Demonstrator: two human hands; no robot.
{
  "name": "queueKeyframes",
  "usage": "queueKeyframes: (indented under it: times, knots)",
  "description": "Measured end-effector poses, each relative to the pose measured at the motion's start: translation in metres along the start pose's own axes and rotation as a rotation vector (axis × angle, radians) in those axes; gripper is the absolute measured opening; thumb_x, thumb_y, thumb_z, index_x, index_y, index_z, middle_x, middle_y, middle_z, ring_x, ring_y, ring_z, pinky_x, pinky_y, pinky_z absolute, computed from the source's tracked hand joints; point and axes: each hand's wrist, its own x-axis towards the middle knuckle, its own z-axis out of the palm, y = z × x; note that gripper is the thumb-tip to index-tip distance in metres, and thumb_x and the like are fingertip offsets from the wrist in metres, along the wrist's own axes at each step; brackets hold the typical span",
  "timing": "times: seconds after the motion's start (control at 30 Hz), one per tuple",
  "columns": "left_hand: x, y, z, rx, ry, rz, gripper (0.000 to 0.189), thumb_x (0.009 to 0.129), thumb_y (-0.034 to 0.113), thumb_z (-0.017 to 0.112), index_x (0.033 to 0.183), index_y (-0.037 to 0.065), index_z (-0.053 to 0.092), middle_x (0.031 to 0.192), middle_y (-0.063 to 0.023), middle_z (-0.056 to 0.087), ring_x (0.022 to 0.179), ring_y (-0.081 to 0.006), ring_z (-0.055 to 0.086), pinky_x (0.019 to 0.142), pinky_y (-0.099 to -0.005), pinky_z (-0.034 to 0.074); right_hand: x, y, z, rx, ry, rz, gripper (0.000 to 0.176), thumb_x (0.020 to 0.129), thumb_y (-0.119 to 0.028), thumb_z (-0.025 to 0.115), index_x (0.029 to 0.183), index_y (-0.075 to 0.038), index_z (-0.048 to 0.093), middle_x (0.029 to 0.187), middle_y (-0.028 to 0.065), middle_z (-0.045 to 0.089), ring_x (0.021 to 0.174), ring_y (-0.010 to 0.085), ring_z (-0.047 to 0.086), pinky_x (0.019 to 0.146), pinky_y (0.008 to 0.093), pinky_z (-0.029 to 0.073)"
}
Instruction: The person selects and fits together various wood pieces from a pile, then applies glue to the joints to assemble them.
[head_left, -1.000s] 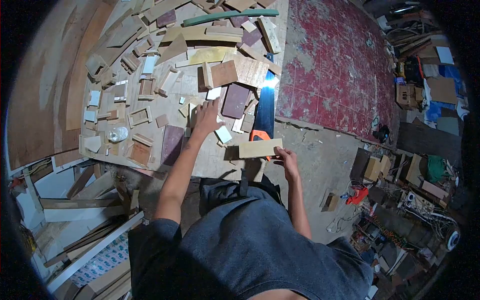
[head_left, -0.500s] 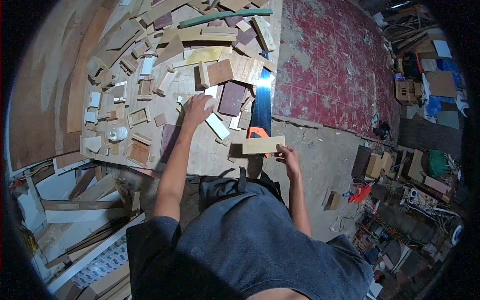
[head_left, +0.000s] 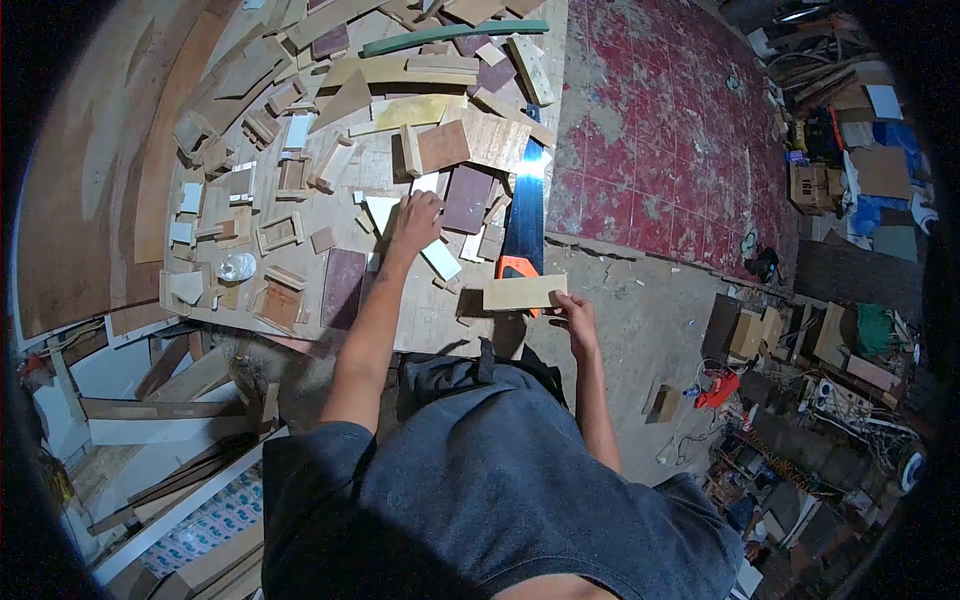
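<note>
My right hand (head_left: pixel 574 312) pinches the right end of a pale rectangular wood board (head_left: pixel 524 293), held over the orange handle (head_left: pixel 518 267) of a hand saw. The saw's dark blade (head_left: pixel 525 205) points away along the table's right edge. My left hand (head_left: pixel 418 218) rests on or just above white strips (head_left: pixel 440 260) in the middle of the table, its fingers bent. Whether those fingers grip anything is hidden. Beside them lies a dark red-brown panel (head_left: pixel 466 198).
Wood offcuts and small wooden frames (head_left: pixel 280 232) cover the worktable (head_left: pixel 420 325). A clear round container (head_left: pixel 236 267) stands near its front left. Scrap boards (head_left: pixel 170 410) lie below left. Red tiled floor (head_left: pixel 650 130) lies right, with a cardboard box (head_left: pixel 815 187) beyond.
My left hand has moved a little right and nearer the dark red-brown panel. A white piece now shows at its left. My right hand and its board have barely moved.
</note>
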Motion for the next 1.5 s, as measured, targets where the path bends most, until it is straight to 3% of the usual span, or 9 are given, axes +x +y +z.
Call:
queueKeyframes:
  times: [0.13, 0.37, 0.6, 0.7, 0.87, 0.9, 1.0, 1.27, 1.5]
  knots:
    - [-0.016, 0.009, 0.008, 0.081, -0.178, -0.07, 0.033, 0.079, 0.015, 0.067, 0.111, 0.009, 0.063, 0.103, -0.0084, 0.063, 0.105, -0.0264, 0.054, 0.09, -0.0416, 0.04, 0.005, 0.006, -0.006, 0.015, 0.019, 0.005, 0.025, 0.091, -0.033, 0.06, 0.09, -0.007, 0.061, 0.075, 0.0016, 0.061, 0.08, 0.017, 0.068, 0.068, 0.0311, 0.05]
    - [-0.023, 0.004, 0.007, 0.093, -0.194, -0.032, 0.045, 0.079, 0.013, 0.067, 0.121, 0.005, 0.056, 0.1, -0.0142, 0.063, 0.1, -0.0305, 0.057, 0.086, -0.0436, 0.044, 0.007, 0.0, 0.002, 0.017, 0.01, -0.009, 0.03, 0.091, -0.031, 0.061, 0.096, -0.001, 0.063, 0.082, 0.0068, 0.066, 0.08, 0.0178, 0.069, 0.066, 0.03, 0.051]
    - [-0.035, 0.0, 0.014, 0.203, -0.18, 0.006, 0.041, 0.082, 0.011, 0.064, 0.122, 0.008, 0.053, 0.1, -0.0121, 0.062, 0.095, -0.0297, 0.059, 0.084, -0.0432, 0.046, 0.002, -0.001, 0.007, 0.021, -0.024, -0.024, 0.028, 0.092, -0.032, 0.061, 0.096, -0.005, 0.066, 0.082, 0.0043, 0.067, 0.077, 0.0134, 0.066, 0.066, 0.0278, 0.05]
    - [-0.039, 0.003, 0.013, 0.16, -0.028, 0.104, 0.035, 0.082, 0.012, 0.066, 0.115, 0.006, 0.057, 0.096, -0.0142, 0.063, 0.089, -0.0311, 0.059, 0.078, -0.0429, 0.048, -0.001, -0.002, 0.006, 0.023, -0.019, -0.025, 0.028, 0.091, -0.031, 0.061, 0.096, -0.004, 0.066, 0.08, 0.0045, 0.067, 0.077, 0.0135, 0.066, 0.067, 0.0283, 0.05]
    - [-0.056, 0.046, -0.015, -0.55, 0.169, -0.364, 0.023, 0.085, 0.003, 0.062, 0.108, 0.003, 0.063, 0.093, -0.0114, 0.068, 0.085, -0.0261, 0.064, 0.077, -0.0373, 0.049, -0.004, -0.003, 0.005, 0.127, -0.036, -0.079, 0.025, 0.091, -0.026, 0.063, 0.094, -0.002, 0.066, 0.079, 0.0062, 0.067, 0.075, 0.0148, 0.067, 0.068, 0.0285, 0.052]
    - [-0.062, 0.052, -0.018, -0.616, 0.236, -0.325, 0.026, 0.085, 0.002, 0.065, 0.111, 0.001, 0.063, 0.087, -0.0099, 0.069, 0.077, -0.0186, 0.065, 0.068, -0.0311, 0.051, -0.004, -0.002, 0.006, 0.173, -0.056, -0.106, 0.024, 0.091, -0.025, 0.064, 0.093, -0.001, 0.065, 0.079, 0.0066, 0.067, 0.074, 0.0152, 0.067, 0.068, 0.0283, 0.053]
    - [-0.084, 0.068, -0.03, -1.024, 0.09, -0.557, 0.025, 0.085, 0.005, 0.067, 0.11, 0.0, 0.063, 0.086, -0.0082, 0.069, 0.074, -0.0125, 0.063, 0.061, -0.0253, 0.051, -0.009, -0.01, 0.013, 0.189, -0.059, -0.215, 0.023, 0.091, -0.022, 0.064, 0.094, 0.001, 0.066, 0.078, 0.0066, 0.066, 0.073, 0.0153, 0.067, 0.067, 0.0267, 0.053]
    - [-0.107, 0.114, -0.074, -1.296, 0.123, -0.742, 0.025, 0.085, 0.007, 0.068, 0.109, -0.001, 0.063, 0.093, -0.0078, 0.068, 0.081, -0.0102, 0.064, 0.06, -0.0236, 0.055, -0.027, -0.028, 0.03, 0.178, -0.124, -0.337, 0.022, 0.093, -0.016, 0.061, 0.1, 0.004, 0.065, 0.085, 0.0061, 0.066, 0.074, 0.0116, 0.063, 0.064, 0.0264, 0.054]
    - [-0.111, 0.127, -0.089, -1.334, 0.277, -0.781, 0.024, 0.084, 0.009, 0.072, 0.103, -0.003, 0.062, 0.092, -0.0098, 0.066, 0.077, -0.0124, 0.063, 0.062, -0.0251, 0.058, -0.042, -0.035, 0.029, 0.233, -0.151, -0.373, 0.022, 0.092, -0.015, 0.061, 0.101, 0.005, 0.064, 0.089, 0.0095, 0.067, 0.077, 0.0169, 0.066, 0.067, 0.0311, 0.057]
